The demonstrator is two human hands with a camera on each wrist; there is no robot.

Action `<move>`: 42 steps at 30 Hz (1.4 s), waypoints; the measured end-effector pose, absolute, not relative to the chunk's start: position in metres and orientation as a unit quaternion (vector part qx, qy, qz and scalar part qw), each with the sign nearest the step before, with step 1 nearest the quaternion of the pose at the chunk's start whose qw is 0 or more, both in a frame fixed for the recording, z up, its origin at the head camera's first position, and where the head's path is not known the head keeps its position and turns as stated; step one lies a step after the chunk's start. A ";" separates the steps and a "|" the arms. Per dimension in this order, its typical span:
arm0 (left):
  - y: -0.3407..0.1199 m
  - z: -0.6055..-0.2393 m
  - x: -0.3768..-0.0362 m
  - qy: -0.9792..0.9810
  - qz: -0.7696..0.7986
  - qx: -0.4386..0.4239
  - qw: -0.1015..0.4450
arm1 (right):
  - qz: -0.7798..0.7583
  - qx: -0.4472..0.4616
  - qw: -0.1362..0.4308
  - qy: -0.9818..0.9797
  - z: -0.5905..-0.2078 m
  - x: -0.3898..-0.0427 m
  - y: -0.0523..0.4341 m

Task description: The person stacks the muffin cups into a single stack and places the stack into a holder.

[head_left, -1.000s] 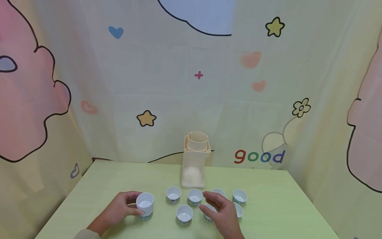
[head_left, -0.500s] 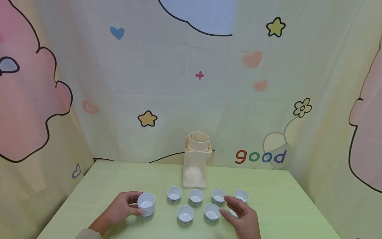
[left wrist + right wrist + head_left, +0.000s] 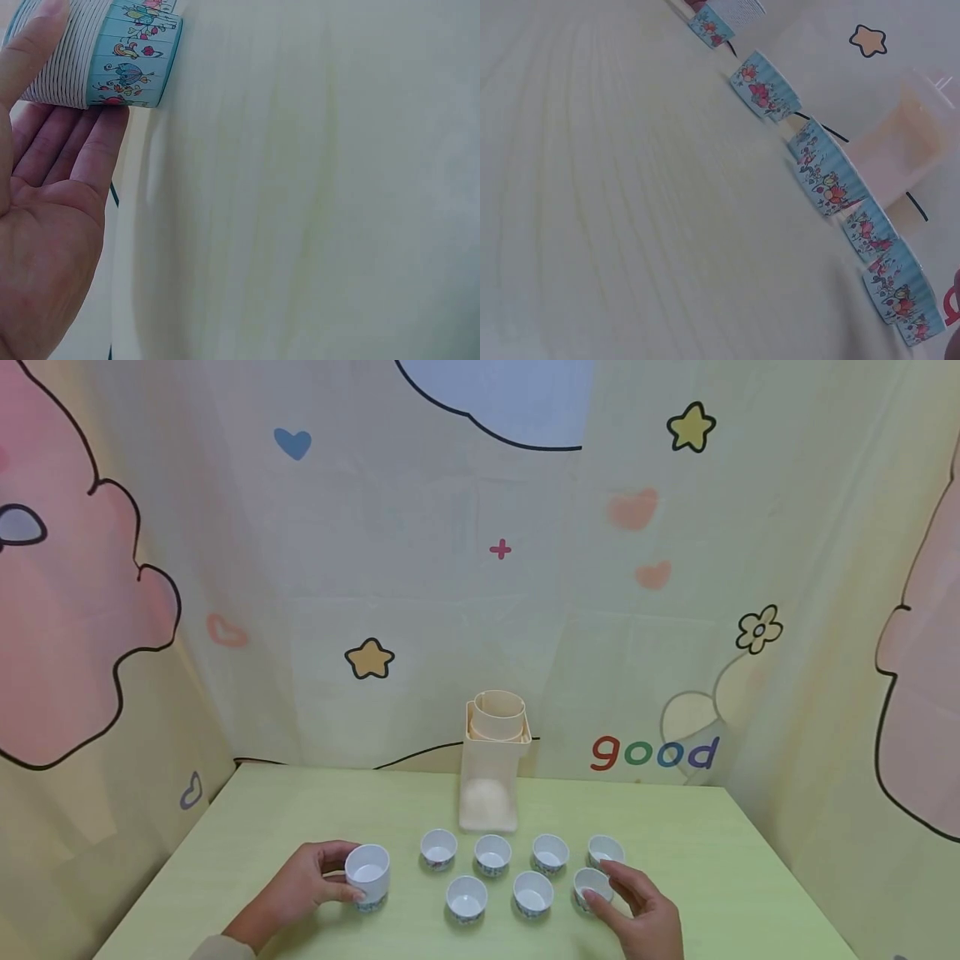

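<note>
White ribbed cups [image 3: 367, 872] carry blue bands with pink and red flowers; the desk [image 3: 705, 860] is pale green, the container [image 3: 491, 768] cream, the backdrop [image 3: 652, 752] pastel cartoon-printed.

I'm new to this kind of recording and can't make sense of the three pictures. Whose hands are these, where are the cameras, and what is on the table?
No machine here: a person works bare-handed. One camera sits on the head, one on each wrist. On the green table stand seven small cups and a tall beige container. The left hand holds a stack of cups in its grip; its wrist view shows the stack close up. The right hand touches the nearest small cup.
</note>
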State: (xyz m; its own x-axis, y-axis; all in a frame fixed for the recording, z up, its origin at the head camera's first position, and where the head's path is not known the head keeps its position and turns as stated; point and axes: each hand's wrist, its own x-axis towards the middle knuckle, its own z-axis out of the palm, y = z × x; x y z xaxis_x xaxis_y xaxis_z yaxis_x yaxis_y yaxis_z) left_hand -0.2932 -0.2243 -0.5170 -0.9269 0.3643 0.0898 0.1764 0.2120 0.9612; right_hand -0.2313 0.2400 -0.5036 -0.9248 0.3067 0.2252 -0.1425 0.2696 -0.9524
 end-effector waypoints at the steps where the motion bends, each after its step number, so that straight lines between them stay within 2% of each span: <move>1: -0.225 -0.517 -0.294 0.774 0.604 0.175 0.078 | 0.603 -0.052 0.193 -0.772 -0.505 -0.232 0.241; 9: -0.224 -0.517 -0.293 0.777 0.602 0.169 0.078 | 0.583 -0.087 0.205 -0.782 -0.506 -0.233 0.247; 17: -0.224 -0.516 -0.294 0.777 0.600 0.174 0.072 | 0.545 -0.121 0.136 -0.818 -0.511 -0.238 0.256; 22: -0.224 -0.516 -0.294 0.774 0.604 0.177 0.075 | 0.526 -0.129 0.113 -0.833 -0.516 -0.242 0.259; 32: -0.223 -0.515 -0.292 0.770 0.608 0.171 0.085 | 0.488 -0.122 0.095 -0.859 -0.520 -0.244 0.257; 42: -0.224 -0.514 -0.291 0.779 0.599 0.165 0.083 | 0.465 -0.115 0.103 -0.872 -0.521 -0.248 0.251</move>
